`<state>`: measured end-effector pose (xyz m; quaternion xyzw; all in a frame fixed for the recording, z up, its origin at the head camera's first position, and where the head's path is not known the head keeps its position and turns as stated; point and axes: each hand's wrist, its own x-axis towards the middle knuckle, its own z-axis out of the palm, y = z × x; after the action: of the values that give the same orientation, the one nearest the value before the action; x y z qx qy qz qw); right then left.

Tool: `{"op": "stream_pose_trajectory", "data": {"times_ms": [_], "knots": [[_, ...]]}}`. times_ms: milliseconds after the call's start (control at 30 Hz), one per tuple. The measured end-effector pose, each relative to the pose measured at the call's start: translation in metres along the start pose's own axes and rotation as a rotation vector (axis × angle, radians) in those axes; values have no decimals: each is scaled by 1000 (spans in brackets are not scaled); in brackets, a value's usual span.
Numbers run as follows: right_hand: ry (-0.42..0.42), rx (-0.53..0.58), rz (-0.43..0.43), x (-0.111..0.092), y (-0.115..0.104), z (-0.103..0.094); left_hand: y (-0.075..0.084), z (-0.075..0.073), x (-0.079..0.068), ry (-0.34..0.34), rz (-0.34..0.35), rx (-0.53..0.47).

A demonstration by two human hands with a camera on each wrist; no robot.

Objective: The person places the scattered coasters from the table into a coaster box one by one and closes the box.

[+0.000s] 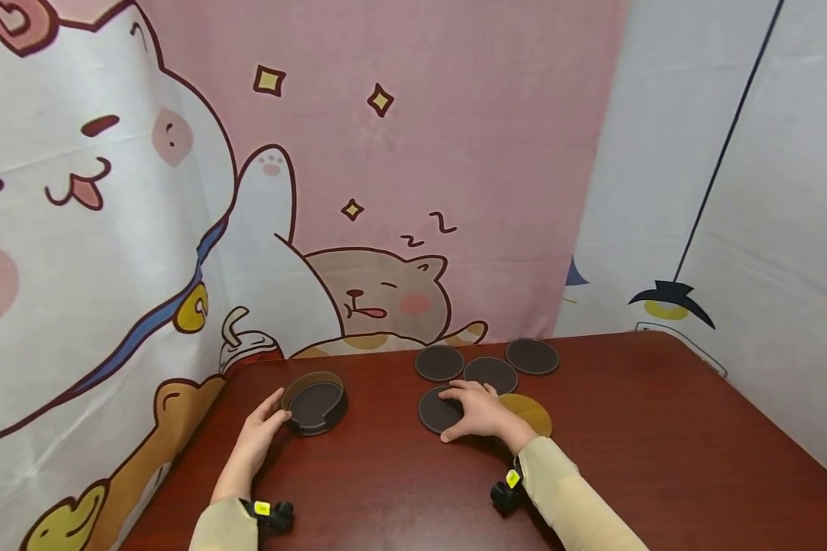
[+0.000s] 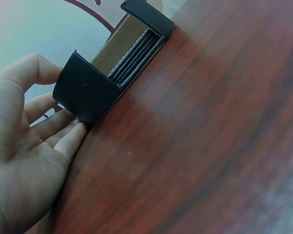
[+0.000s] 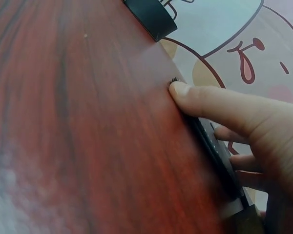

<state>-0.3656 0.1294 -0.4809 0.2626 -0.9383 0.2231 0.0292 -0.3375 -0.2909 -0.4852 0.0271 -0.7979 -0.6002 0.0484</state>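
Beige sleeves: nearest, above the reddish-brown bench.
Left grip: thumb and fingers curled round the outer wall of the round holder (dark layers sit stacked inside).
Right grip: thumb at the near rim of a dark coaster lying right of the holder, fingers bent over it; whether clamped, I cannot tell.
Coaster rim: probably hard to catch flat, so pinch opposite edges, lift level and keep the holder still.
Tan coaster: partly hidden behind the right grip.
Three farther coasters: dark, flat, near the backdrop.
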Motion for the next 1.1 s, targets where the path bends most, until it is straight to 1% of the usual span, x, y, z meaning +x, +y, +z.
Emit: {"op": "stream_pose_trajectory", "data": {"times_ms": [167, 267, 567, 733, 900, 1000, 1100], "knots": [[37, -19, -14, 0, 0, 2, -1, 0, 0, -1, -7, 11], [61, -1, -13, 0, -1, 2, 0, 1, 1, -5, -6, 13], [113, 148, 0, -1, -5, -6, 1, 3, -1, -3, -11, 9], [159, 188, -14, 0, -5, -12, 1, 4, -1, -8, -7, 6], [170, 200, -24, 1, -8, -19, 3, 3, -1, -22, -2, 0], [163, 201, -37, 3, -11, -22, 4, 2, -1, -16, -5, -12], [167, 178, -55, 6, -13, -26, 4, 1, 0, -8, -8, -22]]}}
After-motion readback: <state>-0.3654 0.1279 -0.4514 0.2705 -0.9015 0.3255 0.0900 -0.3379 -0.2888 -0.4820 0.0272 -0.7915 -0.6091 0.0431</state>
